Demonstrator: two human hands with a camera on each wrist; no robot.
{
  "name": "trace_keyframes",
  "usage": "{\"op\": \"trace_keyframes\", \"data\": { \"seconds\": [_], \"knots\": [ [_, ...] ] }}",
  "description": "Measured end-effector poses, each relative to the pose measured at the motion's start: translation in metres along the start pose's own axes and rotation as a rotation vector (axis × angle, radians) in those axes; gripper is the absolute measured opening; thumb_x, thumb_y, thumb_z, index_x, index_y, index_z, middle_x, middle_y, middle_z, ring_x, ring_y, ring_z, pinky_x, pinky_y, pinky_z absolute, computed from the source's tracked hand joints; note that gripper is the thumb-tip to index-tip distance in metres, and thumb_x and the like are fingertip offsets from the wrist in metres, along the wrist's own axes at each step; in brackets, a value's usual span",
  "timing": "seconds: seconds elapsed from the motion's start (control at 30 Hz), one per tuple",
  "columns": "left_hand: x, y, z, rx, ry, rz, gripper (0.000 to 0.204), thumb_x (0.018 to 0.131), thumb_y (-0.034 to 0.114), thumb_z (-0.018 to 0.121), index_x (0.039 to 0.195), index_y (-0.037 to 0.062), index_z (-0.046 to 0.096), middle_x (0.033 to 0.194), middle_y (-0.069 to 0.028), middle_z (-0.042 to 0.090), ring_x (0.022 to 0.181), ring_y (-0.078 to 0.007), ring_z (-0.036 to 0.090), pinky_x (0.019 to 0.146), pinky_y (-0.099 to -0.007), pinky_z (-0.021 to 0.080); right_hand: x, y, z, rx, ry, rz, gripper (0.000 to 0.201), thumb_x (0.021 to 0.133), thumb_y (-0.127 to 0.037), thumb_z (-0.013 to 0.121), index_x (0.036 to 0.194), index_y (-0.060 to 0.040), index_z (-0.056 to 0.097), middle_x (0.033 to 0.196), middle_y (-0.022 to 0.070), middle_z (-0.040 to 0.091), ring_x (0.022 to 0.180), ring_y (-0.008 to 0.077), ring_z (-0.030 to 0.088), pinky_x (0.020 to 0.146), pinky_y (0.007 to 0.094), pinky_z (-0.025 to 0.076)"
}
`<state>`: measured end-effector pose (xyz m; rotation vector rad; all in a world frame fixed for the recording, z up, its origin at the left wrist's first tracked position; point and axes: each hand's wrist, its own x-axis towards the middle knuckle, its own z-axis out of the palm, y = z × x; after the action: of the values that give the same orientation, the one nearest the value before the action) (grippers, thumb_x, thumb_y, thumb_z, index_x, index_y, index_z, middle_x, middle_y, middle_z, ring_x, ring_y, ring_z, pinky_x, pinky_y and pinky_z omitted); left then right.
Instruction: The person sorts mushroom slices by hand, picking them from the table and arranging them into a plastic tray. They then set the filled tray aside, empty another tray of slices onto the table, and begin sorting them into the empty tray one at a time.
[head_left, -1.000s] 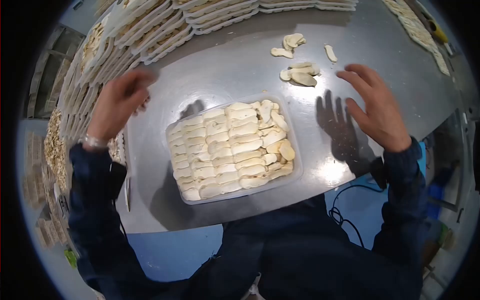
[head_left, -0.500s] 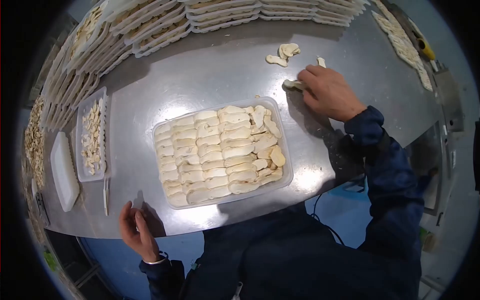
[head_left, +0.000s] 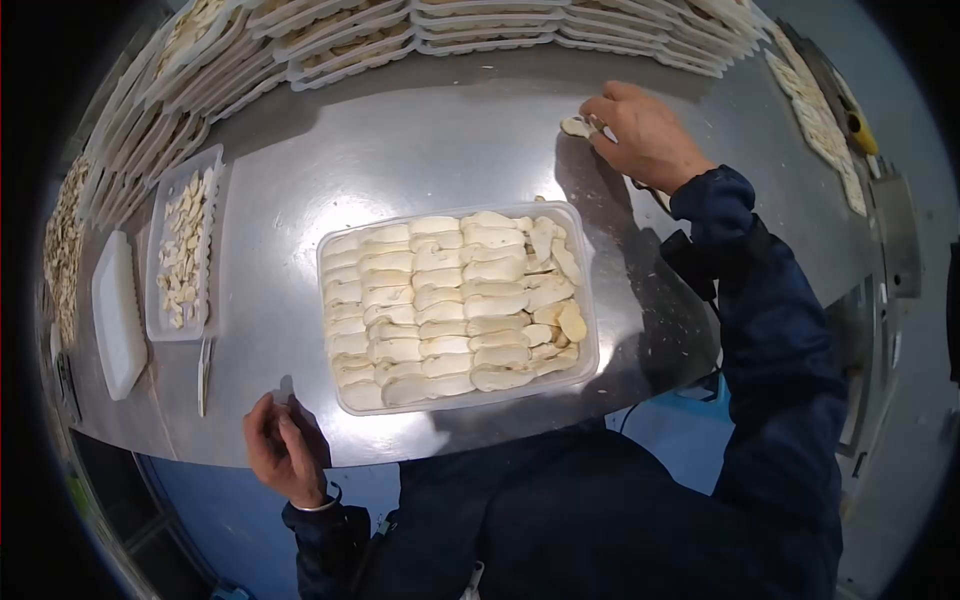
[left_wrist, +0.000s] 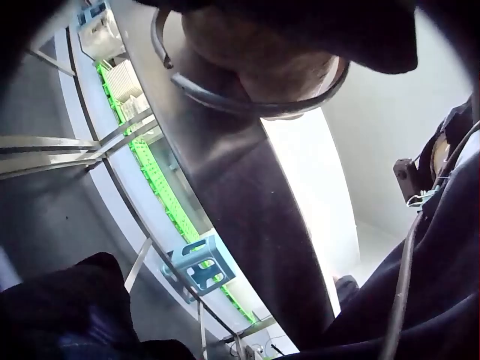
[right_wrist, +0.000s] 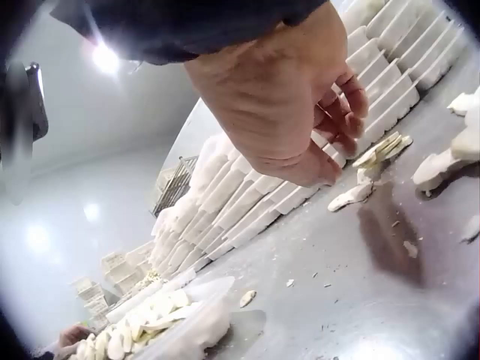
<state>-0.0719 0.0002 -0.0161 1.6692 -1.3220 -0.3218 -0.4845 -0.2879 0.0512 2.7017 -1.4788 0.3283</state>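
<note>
Over the far right of the table, my right hand (head_left: 645, 135) reaches with bent fingers and thumb to a small pile of pale mushroom slices (head_left: 575, 127). In the right wrist view the fingertips are right beside these slices (right_wrist: 381, 152), with a gap between thumb and fingers. More slices (right_wrist: 442, 166) lie near that view's right edge. My left hand (head_left: 283, 448) is at the table's front edge, fingers loosely curled and holding nothing; a bracelet (left_wrist: 225, 105) circles its wrist. Between the hands sits a clear plastic tray (head_left: 458, 399) of overlapping mushroom slices in rows.
Stacked filled trays (head_left: 490, 38) line the back and left of the table. At left are a tray of small pieces (head_left: 150, 300), a white tray (head_left: 118, 320) and a thin knife-like tool (head_left: 204, 378). A row of slices (head_left: 818, 130) lies along the far right.
My left hand has come down from the left side to the table's front edge. My right hand lowered to the nearer slices, then moved farther back to the far pile.
</note>
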Motion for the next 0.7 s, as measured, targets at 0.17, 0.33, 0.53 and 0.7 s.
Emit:
{"op": "trace_keyframes", "data": {
  "seconds": [0.17,0.33,0.53,0.7],
  "knots": [
    [-0.001,-0.002,0.0,0.025,-0.008,0.005,0.024,0.096,0.001,0.05,0.119,-0.0042,0.056,0.102,-0.0081,0.06,0.09,-0.0119,0.056,0.084,-0.0244,0.045,0.004,0.0,0.014,-0.037,-0.035,0.081,0.018,0.076,-0.014,0.059,0.086,0.0018,0.061,0.089,0.0173,0.059,0.088,0.0363,0.058,0.08,0.0432,0.047],
    [0.001,0.007,0.001,0.155,0.008,0.034,0.024,0.096,0.002,0.05,0.117,-0.0048,0.056,0.101,-0.009,0.061,0.089,-0.013,0.057,0.083,-0.0254,0.046,-0.007,-0.009,0.002,0.068,-0.107,0.188,0.015,0.074,-0.013,0.06,0.079,0.0011,0.057,0.085,0.0165,0.059,0.082,0.036,0.057,0.074,0.0428,0.046],
    [0.004,0.012,0.007,0.128,0.06,0.065,0.02,0.092,-0.002,0.052,0.111,-0.0053,0.058,0.09,-0.0077,0.057,0.076,-0.0117,0.054,0.071,-0.0214,0.043,-0.062,-0.027,-0.019,0.097,-0.076,0.017,0.018,0.075,-0.013,0.063,0.084,-0.0016,0.053,0.087,0.0141,0.056,0.081,0.0337,0.056,0.071,0.043,0.044],
    [0.001,0.002,0.01,0.008,0.083,0.054,0.021,0.093,-0.001,0.053,0.113,-0.0048,0.058,0.091,-0.0064,0.058,0.079,-0.0112,0.055,0.072,-0.0213,0.044,-0.091,-0.032,-0.029,0.157,-0.025,0.046,0.024,0.076,-0.013,0.063,0.095,-0.0015,0.056,0.09,0.0127,0.056,0.087,0.0314,0.057,0.076,0.0416,0.045]
  ]
}}
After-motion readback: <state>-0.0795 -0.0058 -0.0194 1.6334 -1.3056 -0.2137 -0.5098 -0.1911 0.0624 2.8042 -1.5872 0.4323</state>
